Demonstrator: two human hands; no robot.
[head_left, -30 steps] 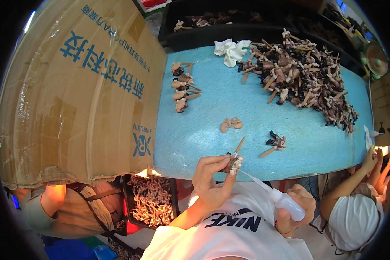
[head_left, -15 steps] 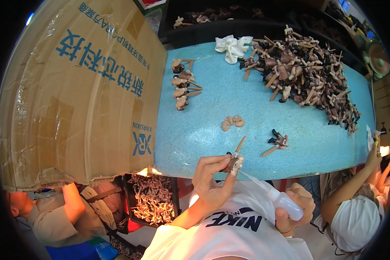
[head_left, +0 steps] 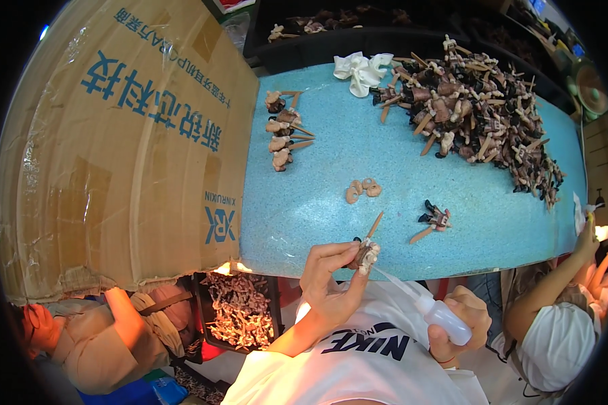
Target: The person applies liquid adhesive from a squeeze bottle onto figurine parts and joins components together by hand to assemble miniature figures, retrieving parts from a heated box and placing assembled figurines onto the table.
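Between the thumb and fingers of my left hand (head_left: 329, 275) is a small painted figurine (head_left: 367, 255), its tan stick-like part pointing up and away. My right hand (head_left: 461, 322) grips a translucent squeeze bottle (head_left: 446, 320). The bottle's long thin nozzle reaches left, with its tip at or very near the figurine; I cannot tell if they touch. Beyond my hands, several small beige ring-like pieces (head_left: 363, 190) lie on the blue tabletop (head_left: 304, 223). Another figurine (head_left: 438, 217) lies to their right.
A big heap of figurines (head_left: 473, 111) covers the far right of the table. Several more stand in a column (head_left: 282, 138) at left, beside a large cardboard box (head_left: 128, 155). Crumpled white tissue (head_left: 362, 71) and a black tray (head_left: 358, 42) are at the back. Other people sit either side.
My hands, the figurine and the bottle hold almost the same place. The view has shifted slightly, and the person at the left has moved a little into view.
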